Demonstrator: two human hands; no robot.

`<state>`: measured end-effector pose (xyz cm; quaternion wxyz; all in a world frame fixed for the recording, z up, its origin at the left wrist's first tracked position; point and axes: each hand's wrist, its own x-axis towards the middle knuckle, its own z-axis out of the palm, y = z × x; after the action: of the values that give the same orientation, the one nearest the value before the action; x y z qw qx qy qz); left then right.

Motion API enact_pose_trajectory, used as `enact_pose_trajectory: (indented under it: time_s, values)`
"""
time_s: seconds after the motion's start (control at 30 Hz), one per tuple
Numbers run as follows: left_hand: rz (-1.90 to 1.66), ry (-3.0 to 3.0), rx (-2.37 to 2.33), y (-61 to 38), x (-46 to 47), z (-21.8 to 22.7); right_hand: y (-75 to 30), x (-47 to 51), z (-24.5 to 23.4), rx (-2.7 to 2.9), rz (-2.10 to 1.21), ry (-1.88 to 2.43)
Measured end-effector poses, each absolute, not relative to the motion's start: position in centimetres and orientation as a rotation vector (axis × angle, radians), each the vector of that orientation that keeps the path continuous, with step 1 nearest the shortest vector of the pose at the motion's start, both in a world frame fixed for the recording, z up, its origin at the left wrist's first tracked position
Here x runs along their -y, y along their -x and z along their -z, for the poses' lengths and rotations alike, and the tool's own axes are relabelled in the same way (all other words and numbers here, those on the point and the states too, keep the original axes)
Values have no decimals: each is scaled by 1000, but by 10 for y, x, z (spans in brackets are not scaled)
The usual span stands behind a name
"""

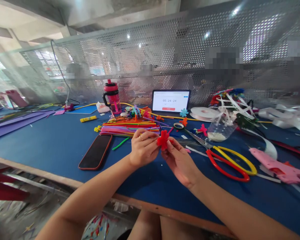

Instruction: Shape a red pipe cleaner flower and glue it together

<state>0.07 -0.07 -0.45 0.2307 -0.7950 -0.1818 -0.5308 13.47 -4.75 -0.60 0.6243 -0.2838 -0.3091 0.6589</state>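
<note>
red cross-shaped foam flower (163, 140) sits btwn both hands, just above blue surface (40, 150), w/ no clear long axis. left hand (143, 148) is on its left, right hand (180, 163) below & to its right, about equally near. fingers of both hands are closed on it, pinching. steel scissors w/ red & yellow handles (197, 138) lie right of it. black tablet (170, 101) reads 00:24:24.

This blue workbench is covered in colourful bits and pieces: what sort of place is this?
Probably a handicraft workshop, with people working beyond a perforated metal screen. The bench holds bundles of pipe cleaners, a pink hot glue gun and red-and-yellow-handled scissors.
</note>
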Motion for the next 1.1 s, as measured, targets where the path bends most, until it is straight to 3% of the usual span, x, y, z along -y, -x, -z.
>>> enact_pose_trajectory:
  time_s: [1.1]
  values:
    - [1437, 2188, 401, 1, 1, 1, -144, 48, -3, 819, -1638, 687]
